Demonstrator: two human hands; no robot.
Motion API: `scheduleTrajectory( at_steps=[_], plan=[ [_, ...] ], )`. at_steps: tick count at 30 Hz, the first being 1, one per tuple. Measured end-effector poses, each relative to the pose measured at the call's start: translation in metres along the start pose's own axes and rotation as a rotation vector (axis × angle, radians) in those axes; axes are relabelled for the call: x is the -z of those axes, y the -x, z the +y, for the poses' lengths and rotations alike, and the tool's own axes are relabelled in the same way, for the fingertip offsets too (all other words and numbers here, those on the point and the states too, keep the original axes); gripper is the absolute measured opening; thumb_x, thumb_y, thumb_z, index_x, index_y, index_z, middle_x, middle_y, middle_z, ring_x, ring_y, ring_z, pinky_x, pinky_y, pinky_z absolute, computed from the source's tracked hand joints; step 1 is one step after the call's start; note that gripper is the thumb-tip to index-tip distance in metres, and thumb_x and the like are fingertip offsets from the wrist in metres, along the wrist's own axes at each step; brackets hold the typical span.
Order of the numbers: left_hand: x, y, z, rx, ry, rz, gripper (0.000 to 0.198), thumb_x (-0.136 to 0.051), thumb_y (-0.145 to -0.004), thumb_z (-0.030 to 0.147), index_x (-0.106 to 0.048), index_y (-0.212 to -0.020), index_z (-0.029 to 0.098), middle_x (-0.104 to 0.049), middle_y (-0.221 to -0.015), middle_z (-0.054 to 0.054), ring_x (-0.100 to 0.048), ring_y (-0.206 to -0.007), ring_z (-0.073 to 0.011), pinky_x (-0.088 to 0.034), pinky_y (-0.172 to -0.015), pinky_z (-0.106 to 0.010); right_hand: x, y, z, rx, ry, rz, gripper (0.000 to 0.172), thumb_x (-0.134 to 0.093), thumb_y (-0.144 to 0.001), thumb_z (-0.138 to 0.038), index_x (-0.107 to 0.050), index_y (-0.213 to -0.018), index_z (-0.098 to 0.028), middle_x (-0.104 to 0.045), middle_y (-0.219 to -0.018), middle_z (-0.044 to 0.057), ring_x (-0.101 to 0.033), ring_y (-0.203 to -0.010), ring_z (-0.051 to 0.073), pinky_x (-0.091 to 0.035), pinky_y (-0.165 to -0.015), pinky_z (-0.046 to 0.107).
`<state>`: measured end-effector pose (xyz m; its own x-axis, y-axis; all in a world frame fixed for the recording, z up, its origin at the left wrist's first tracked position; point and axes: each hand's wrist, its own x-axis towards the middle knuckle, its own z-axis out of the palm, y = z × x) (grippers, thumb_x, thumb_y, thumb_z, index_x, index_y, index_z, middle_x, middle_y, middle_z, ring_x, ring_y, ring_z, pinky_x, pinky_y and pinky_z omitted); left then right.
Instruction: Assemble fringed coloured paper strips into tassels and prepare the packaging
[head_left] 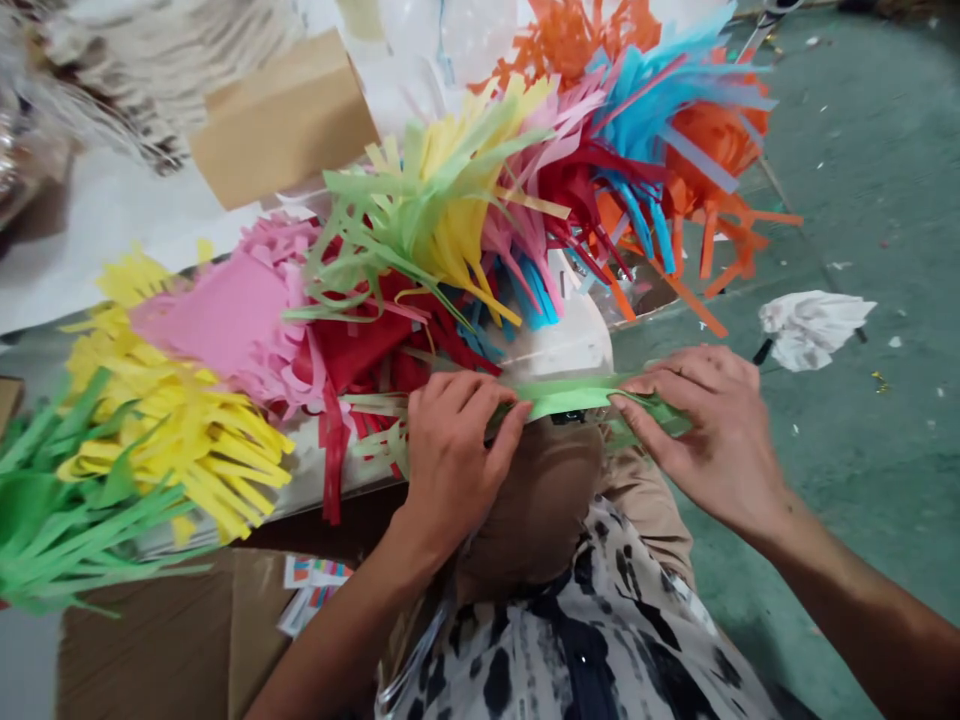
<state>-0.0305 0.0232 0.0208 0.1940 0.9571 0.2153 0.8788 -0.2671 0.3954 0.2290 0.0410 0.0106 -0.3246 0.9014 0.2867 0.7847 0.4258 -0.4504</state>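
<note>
Holding green strip (574,397) pinched in left hand (450,455) and right hand (716,430); seems light, limp, tearable; best gripped at ends.

Green floor (862,180) carries a crumpled white paper (814,325), seemingly tissue, and scraps (840,265).

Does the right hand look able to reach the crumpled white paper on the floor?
Probably yes: only bare floor separates the right hand from the crumpled white paper, though it pinches a green paper strip.
</note>
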Motion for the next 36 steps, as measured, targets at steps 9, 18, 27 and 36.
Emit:
scheduleTrajectory(
  at_steps=[9, 18, 27, 36],
  plan=[
    [0.002, -0.013, 0.001, -0.040, -0.200, -0.101, 0.019, -0.062, -0.102, 0.034, -0.065, -0.088, 0.022, -0.068, -0.089, -0.005, -0.056, -0.088, -0.0264, -0.033, -0.078, -0.042, -0.002, -0.010, -0.011, -0.065, 0.152, -0.085, 0.017, -0.060, -0.099, -0.038, -0.066, -0.093, -0.023, -0.071, -0.087, 0.006, -0.062, -0.100, 0.033, -0.036, -0.090, 0.050],
    [0.004, -0.019, -0.001, -0.069, -0.252, -0.161, 0.024, -0.059, -0.104, 0.036, -0.065, -0.086, 0.020, -0.069, -0.089, -0.006, -0.060, -0.091, -0.0270, -0.035, -0.079, -0.041, -0.007, -0.010, -0.013, -0.088, 0.226, -0.086, 0.017, -0.060, -0.097, -0.038, -0.065, -0.090, -0.022, -0.070, -0.089, 0.006, -0.059, -0.101, 0.033, -0.034, -0.090, 0.049],
    [0.004, -0.024, 0.003, -0.084, -0.342, -0.178, 0.026, -0.060, -0.103, 0.039, -0.066, -0.086, 0.020, -0.069, -0.089, -0.008, -0.061, -0.090, -0.0292, -0.036, -0.074, -0.043, -0.008, -0.009, -0.017, -0.067, 0.331, -0.038, 0.020, -0.062, -0.095, -0.041, -0.066, -0.095, -0.021, -0.072, -0.094, 0.010, -0.062, -0.103, 0.036, -0.042, -0.095, 0.054],
    [-0.002, -0.020, 0.012, -0.470, -0.221, -0.010, 0.020, -0.052, -0.108, 0.019, -0.066, -0.122, 0.026, -0.078, -0.116, -0.001, -0.064, -0.113, -0.0229, -0.039, -0.104, -0.047, -0.008, 0.025, -0.001, 0.375, 0.255, 0.066, 0.049, -0.066, -0.095, -0.010, -0.065, -0.135, -0.039, -0.075, -0.134, -0.005, -0.066, -0.130, 0.029, -0.015, -0.129, 0.064]
  ],
)
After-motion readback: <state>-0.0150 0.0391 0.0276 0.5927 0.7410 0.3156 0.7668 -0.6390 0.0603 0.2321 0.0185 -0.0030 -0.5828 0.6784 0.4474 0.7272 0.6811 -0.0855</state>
